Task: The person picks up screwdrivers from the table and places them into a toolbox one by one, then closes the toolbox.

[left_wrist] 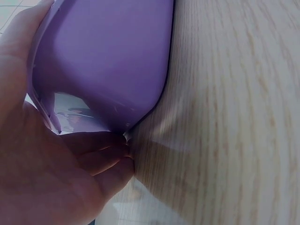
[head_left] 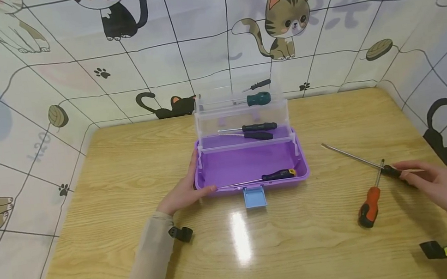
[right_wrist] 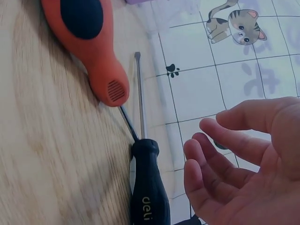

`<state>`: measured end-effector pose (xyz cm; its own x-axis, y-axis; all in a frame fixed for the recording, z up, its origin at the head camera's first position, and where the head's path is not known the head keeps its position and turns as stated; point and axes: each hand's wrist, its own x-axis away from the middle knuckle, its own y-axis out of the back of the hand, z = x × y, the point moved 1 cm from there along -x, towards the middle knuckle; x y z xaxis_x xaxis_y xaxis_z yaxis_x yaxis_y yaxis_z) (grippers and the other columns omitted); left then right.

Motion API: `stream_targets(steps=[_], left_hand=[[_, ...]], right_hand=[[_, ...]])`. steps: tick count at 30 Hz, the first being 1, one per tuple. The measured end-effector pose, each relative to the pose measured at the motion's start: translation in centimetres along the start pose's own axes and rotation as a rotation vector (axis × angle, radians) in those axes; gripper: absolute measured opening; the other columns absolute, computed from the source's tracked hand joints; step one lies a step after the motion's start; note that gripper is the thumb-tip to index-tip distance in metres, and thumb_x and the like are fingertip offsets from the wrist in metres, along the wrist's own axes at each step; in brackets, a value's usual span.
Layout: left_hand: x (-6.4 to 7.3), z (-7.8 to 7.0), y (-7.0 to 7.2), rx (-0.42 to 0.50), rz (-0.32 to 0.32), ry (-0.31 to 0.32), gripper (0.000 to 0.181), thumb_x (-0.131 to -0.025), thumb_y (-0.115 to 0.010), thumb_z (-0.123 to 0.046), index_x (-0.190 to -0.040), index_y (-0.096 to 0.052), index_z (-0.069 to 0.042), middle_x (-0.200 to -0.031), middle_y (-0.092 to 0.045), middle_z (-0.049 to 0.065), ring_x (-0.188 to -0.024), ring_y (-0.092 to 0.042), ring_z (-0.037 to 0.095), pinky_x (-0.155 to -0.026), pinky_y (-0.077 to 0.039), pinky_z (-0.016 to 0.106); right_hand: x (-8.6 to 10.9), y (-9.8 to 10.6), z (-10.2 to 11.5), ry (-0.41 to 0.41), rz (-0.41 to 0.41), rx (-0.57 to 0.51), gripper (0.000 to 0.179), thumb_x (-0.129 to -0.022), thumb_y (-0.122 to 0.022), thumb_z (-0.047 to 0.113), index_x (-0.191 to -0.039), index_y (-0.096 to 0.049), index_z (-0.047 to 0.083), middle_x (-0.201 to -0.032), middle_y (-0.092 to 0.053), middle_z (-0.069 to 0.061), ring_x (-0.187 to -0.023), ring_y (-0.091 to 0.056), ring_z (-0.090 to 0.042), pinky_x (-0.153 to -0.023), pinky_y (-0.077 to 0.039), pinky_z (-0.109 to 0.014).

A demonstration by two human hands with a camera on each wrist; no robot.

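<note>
My left hand [head_left: 181,193] holds the left end of a purple toolbox [head_left: 230,164], thumb on the front rim and fingers along the side wall. A black-handled screwdriver [head_left: 391,171] lies on the table at the right, its shank crossing that of a red-and-black screwdriver [head_left: 369,210]. Beside the black handle is my right hand [head_left: 434,181]; in the right wrist view its fingers [right_wrist: 194,176] are loosely bent, with a gap between them and the handle. Another screwdriver [head_left: 279,175] with a black handle lies along the toolbox's front.
Clear trays [head_left: 242,117] stand raised at the toolbox's back. They carry two black screwdrivers [head_left: 259,127], a stubby green screwdriver [head_left: 259,99] and a small dark screwdriver [head_left: 260,84]. A blue latch [head_left: 255,197] hangs open in front. Cat-print sheeting [head_left: 205,58] borders the wooden table [head_left: 134,160].
</note>
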<state>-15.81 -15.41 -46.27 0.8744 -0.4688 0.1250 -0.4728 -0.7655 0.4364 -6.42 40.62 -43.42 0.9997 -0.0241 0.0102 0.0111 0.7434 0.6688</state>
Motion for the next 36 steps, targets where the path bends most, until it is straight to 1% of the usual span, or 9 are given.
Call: stream_targets(steps=[4, 8, 14, 18, 21, 24, 27, 31, 36], left_hand=[[0.2, -0.4, 0.1, -0.006, 0.006, 0.012, 0.114, -0.085, -0.074, -0.033, -0.15, 0.02, -0.04, -0.16, 0.011, 0.006, -0.14, -0.02, 0.04, -0.109, -0.025, 0.054], [0.1, -0.4, 0.1, -0.008, 0.004, -0.002, 0.114, -0.085, -0.074, -0.033, -0.15, 0.02, -0.038, -0.16, 0.012, 0.004, -0.141, -0.017, 0.038, -0.11, -0.023, 0.054], [0.1, -0.3, 0.1, -0.002, -0.002, -0.022, 0.114, -0.086, -0.074, -0.029, -0.15, 0.019, -0.039, -0.16, 0.011, 0.002, -0.142, -0.016, 0.037, -0.11, -0.023, 0.053], [0.1, -0.6, 0.1, 0.008, 0.0, -0.026, 0.114, -0.087, -0.074, -0.024, -0.151, 0.02, -0.036, -0.159, 0.013, 0.003, -0.142, -0.014, 0.037, -0.11, -0.021, 0.054], [0.3, -1.3, 0.2, 0.026, 0.01, -0.023, 0.113, -0.087, -0.073, -0.02, -0.152, 0.019, -0.029, -0.159, 0.014, 0.007, -0.142, -0.012, 0.039, -0.111, -0.019, 0.055], [0.7, -2.6, 0.4, 0.038, 0.022, -0.008, 0.112, -0.087, -0.072, -0.017, -0.153, 0.019, -0.023, -0.159, 0.013, 0.011, -0.142, -0.012, 0.041, -0.111, -0.019, 0.055], [1.1, -3.7, 0.5, 0.043, 0.031, -0.002, 0.11, -0.088, -0.071, -0.014, -0.153, 0.018, -0.018, -0.159, 0.012, 0.015, -0.141, -0.013, 0.042, -0.111, -0.02, 0.054], [1.2, -4.1, 0.5, 0.047, 0.033, -0.006, 0.109, -0.088, -0.071, -0.014, -0.153, 0.017, -0.018, -0.159, 0.014, 0.014, -0.142, -0.011, 0.041, -0.111, -0.019, 0.054], [1.2, -4.1, 0.5, 0.05, 0.038, 0.002, 0.109, -0.089, -0.071, -0.015, -0.153, 0.018, -0.019, -0.159, 0.014, 0.013, -0.142, -0.012, 0.04, -0.111, -0.019, 0.054]], right_hand=[[0.0, 0.2, -0.1, 0.019, -0.025, 0.037, 0.031, -0.098, -0.057, 0.011, -0.128, -0.058, 0.004, -0.107, -0.044, 0.038, -0.091, -0.043, 0.02, -0.064, -0.037, -0.007], [-0.1, 0.2, -0.5, 0.023, -0.042, 0.033, 0.034, -0.098, -0.058, 0.01, -0.131, -0.056, 0.002, -0.108, -0.043, 0.037, -0.093, -0.043, 0.019, -0.067, -0.037, -0.005], [-0.2, -0.1, -1.5, 0.02, -0.074, 0.026, 0.036, -0.096, -0.061, 0.01, -0.131, -0.057, 0.004, -0.107, -0.043, 0.035, -0.093, -0.042, 0.019, -0.067, -0.038, -0.004], [-0.4, -0.4, -2.3, 0.005, -0.067, 0.016, 0.04, -0.096, -0.061, 0.014, -0.135, -0.055, 0.008, -0.111, -0.042, 0.035, -0.103, -0.037, 0.018, -0.079, -0.033, -0.003], [-0.6, -0.5, -2.9, 0.009, -0.062, 0.011, 0.043, -0.096, -0.062, 0.016, -0.137, -0.054, 0.01, -0.112, -0.041, 0.036, -0.104, -0.033, 0.019, -0.078, -0.029, -0.002], [-0.8, -0.5, -3.5, 0.028, -0.062, -0.011, 0.041, -0.094, -0.064, 0.013, -0.134, -0.057, 0.01, -0.111, -0.044, 0.036, -0.101, -0.037, 0.018, -0.073, -0.033, -0.003], [-0.9, -0.5, -4.2, 0.04, -0.054, -0.027, 0.038, -0.093, -0.065, 0.01, -0.131, -0.058, 0.006, -0.108, -0.047, 0.036, -0.097, -0.042, 0.018, -0.069, -0.037, -0.004], [-1.1, -0.7, -4.9, 0.025, -0.053, 0.008, 0.04, -0.093, -0.065, 0.014, -0.13, -0.056, 0.001, -0.107, -0.045, 0.038, -0.094, -0.042, 0.02, -0.069, -0.036, -0.004], [-1.1, -0.9, -5.4, -0.001, -0.046, 0.051, 0.046, -0.093, -0.066, 0.022, -0.135, -0.055, 0.008, -0.11, -0.042, 0.038, -0.097, -0.034, 0.021, -0.073, -0.028, -0.001]])
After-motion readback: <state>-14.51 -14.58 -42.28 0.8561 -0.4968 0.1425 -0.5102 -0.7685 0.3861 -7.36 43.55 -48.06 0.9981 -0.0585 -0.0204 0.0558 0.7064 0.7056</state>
